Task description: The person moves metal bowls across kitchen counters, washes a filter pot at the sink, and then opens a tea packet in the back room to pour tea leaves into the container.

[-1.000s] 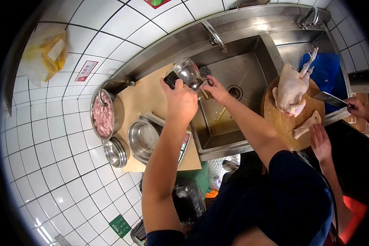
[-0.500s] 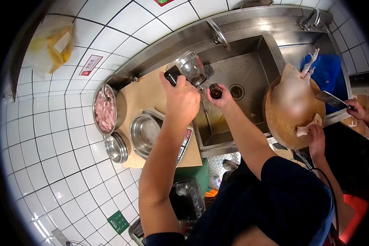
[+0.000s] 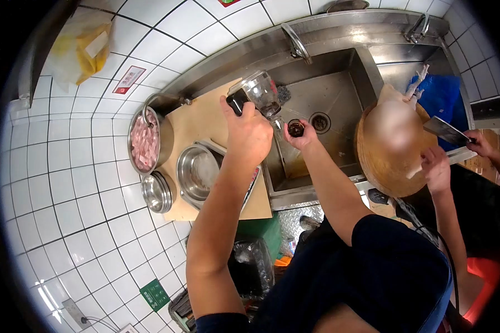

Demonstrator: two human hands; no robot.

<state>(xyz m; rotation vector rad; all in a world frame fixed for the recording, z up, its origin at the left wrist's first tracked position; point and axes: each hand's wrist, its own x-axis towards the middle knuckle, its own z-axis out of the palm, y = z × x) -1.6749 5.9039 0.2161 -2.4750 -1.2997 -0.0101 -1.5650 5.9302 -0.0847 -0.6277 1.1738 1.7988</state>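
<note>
My left hand [image 3: 251, 133] is wrapped round the black handle [image 3: 238, 102] of a clear glass pot [image 3: 261, 89], which is tilted with its mouth toward the lower right. Some dark liquid shows near the glass mouth. My right hand [image 3: 303, 136] is closed round a small cup [image 3: 295, 129] with dark contents, just right of the pot's mouth and over the sink [image 3: 339, 91]. Whether liquid is passing between them is too small to tell.
At the right, a co-worker's hands hold a cleaver [image 3: 447, 132] and touch a piece on a round wooden board [image 3: 378, 175] with a whole bird. To the left are a bowl of cut meat [image 3: 143, 145], a steel basin [image 3: 197, 173], stacked bowls [image 3: 155, 193] and a faucet [image 3: 297, 43].
The cup in my right hand has turned, its dark inside now facing up. The glass pot has shifted slightly right. The co-worker's hand has moved the small piece on the board.
</note>
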